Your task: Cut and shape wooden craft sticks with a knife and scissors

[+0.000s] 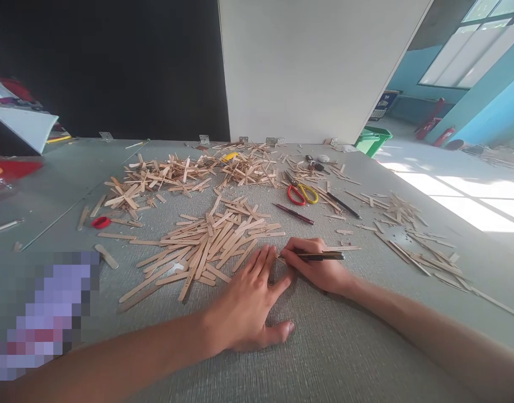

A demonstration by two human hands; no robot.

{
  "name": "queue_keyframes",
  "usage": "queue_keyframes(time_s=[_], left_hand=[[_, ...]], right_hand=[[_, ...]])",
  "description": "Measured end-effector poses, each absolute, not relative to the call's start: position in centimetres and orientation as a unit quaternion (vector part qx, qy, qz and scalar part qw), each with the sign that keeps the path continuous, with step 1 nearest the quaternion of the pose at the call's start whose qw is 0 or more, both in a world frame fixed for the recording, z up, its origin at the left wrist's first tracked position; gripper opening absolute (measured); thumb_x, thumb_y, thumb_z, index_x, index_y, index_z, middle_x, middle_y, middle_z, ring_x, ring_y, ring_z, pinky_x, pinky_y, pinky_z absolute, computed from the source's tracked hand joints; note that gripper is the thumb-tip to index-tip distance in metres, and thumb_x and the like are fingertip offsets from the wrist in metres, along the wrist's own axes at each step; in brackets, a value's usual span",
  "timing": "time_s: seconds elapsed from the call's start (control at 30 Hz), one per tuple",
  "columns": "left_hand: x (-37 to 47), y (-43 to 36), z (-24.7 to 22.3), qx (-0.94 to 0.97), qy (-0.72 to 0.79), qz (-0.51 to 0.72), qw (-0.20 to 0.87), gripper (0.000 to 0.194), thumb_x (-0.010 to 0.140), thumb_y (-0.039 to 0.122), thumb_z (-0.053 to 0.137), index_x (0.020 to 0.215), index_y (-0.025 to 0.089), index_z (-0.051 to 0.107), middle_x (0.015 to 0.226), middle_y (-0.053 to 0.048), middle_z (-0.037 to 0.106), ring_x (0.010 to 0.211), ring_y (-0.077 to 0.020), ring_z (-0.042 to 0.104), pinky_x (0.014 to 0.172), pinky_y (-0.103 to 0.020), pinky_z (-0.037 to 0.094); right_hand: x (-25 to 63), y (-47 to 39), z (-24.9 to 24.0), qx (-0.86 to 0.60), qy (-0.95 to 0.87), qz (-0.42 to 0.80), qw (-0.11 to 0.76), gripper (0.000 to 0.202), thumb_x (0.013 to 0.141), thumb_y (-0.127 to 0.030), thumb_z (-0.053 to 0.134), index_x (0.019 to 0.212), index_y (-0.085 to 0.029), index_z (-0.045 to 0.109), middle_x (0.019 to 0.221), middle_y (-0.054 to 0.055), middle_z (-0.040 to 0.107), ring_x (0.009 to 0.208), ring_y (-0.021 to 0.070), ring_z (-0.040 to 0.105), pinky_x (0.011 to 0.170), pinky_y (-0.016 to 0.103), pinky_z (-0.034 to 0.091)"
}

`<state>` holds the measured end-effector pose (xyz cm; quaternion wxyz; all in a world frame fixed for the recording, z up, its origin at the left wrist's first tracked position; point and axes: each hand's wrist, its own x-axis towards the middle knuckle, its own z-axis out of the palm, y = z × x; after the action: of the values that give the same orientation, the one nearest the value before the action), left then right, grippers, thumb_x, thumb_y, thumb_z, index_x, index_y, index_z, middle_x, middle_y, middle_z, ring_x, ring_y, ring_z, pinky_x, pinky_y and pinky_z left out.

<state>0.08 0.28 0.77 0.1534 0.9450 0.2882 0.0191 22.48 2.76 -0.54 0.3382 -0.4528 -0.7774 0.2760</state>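
Note:
My right hand (pixel 317 263) is closed around a dark pen (pixel 330 256), its tip pointing left toward my left hand. Palm down on the grey textured tabletop (pixel 324 347) lies my left hand (pixel 254 296), fingers stretched forward and thumb spread to the right. Its fingertips sit close to the pen tip. What lies beneath those fingers is mostly hidden. A wooden craft stick (pixel 344 248) shows just beyond my right hand. Left of and beyond my left hand spreads a loose pile of craft sticks (pixel 215 235), some with small dark marks.
Farther back are more heaped sticks (pixel 168 173), red-and-yellow-handled scissors (pixel 302 193), a dark red pen (pixel 293 213) and a black pen (pixel 344 205). A red ring (pixel 100 223) lies left. Split sticks (pixel 420 257) lie right. An upright panel (pixel 315 67) borders the back.

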Motion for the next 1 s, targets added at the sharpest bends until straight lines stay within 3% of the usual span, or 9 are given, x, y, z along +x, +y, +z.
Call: queue_keyframes(time_s=[0.57, 0.87, 1.0], left_hand=[[0.63, 0.23, 1.31, 0.94, 0.302, -0.016, 0.157, 0.088, 0.088, 0.061, 0.063, 0.161, 0.023, 0.031, 0.173, -0.018, 0.003, 0.156, -0.0491, 0.006, 0.126, -0.065, 0.015], [0.64, 0.19, 1.27, 0.944, 0.299, -0.018, 0.141, 0.096, 0.088, 0.06, 0.064, 0.165, 0.024, 0.02, 0.173, -0.017, 0.0, 0.157, -0.0474, 0.006, 0.126, -0.063, 0.013], [0.65, 0.22, 1.5, 0.941, 0.301, -0.03, 0.149, 0.094, 0.089, 0.062, 0.062, 0.165, 0.022, 0.023, 0.173, -0.018, 0.003, 0.157, -0.0477, 0.006, 0.126, -0.063, 0.014]], right_hand=[[22.34, 2.81, -0.59, -0.455, -0.784, 0.277, 0.318, 0.042, 0.106, -0.038, 0.049, 0.068, -0.021, 0.043, 0.06, -0.006, 0.042, 0.057, 0.0109, 0.036, 0.056, 0.026, 0.03], [22.49, 2.79, -0.26, -0.455, -0.782, 0.288, 0.313, 0.042, 0.106, -0.039, 0.047, 0.068, -0.021, 0.042, 0.061, -0.006, 0.041, 0.058, 0.011, 0.034, 0.055, 0.026, 0.03], [22.41, 2.84, -0.24, -0.457, -0.781, 0.288, 0.314, 0.042, 0.105, -0.038, 0.047, 0.068, -0.021, 0.041, 0.06, -0.006, 0.04, 0.058, 0.0108, 0.034, 0.056, 0.026, 0.03]])
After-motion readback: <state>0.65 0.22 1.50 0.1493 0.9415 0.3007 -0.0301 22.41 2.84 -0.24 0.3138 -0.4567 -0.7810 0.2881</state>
